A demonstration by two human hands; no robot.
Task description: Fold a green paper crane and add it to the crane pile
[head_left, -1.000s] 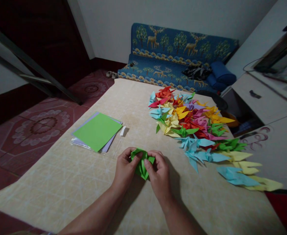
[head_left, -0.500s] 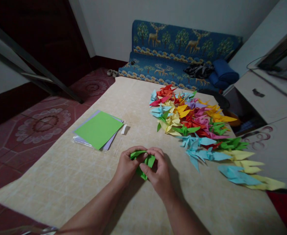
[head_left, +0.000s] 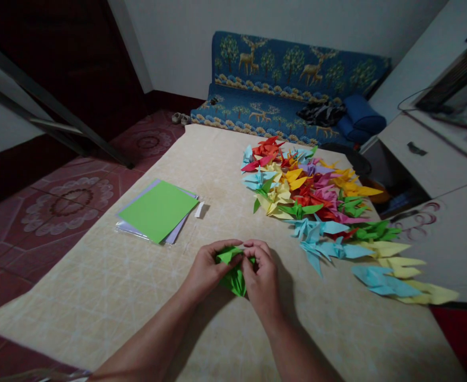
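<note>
A piece of folded green paper (head_left: 234, 281) is held between both my hands, just above the cloth-covered table. My left hand (head_left: 212, 265) grips its left side, thumb on the near face and fingers behind. On the other side, my right hand (head_left: 262, 270) pinches the upper right part between thumb and fingertips. Fingers cover much of the paper, so its full shape is hidden. Ahead and to the left lies a stack of square paper sheets (head_left: 157, 209), green on top with lilac under it and clear plastic wrap at the edge.
Many-coloured folded paper cranes (head_left: 305, 191) spread over the table's right side. A small white paper scrap (head_left: 199, 210) lies beside the stack. Behind the table (head_left: 110, 297) stands a blue patterned sofa (head_left: 265, 101). A white cabinet (head_left: 436, 154) is at right, a metal ladder (head_left: 58, 126) at left.
My right thumb has moved up toward the paper's top edge, and my fingers have shifted. More of the green paper's lower folds show beneath my hands. The view has shifted slightly.
</note>
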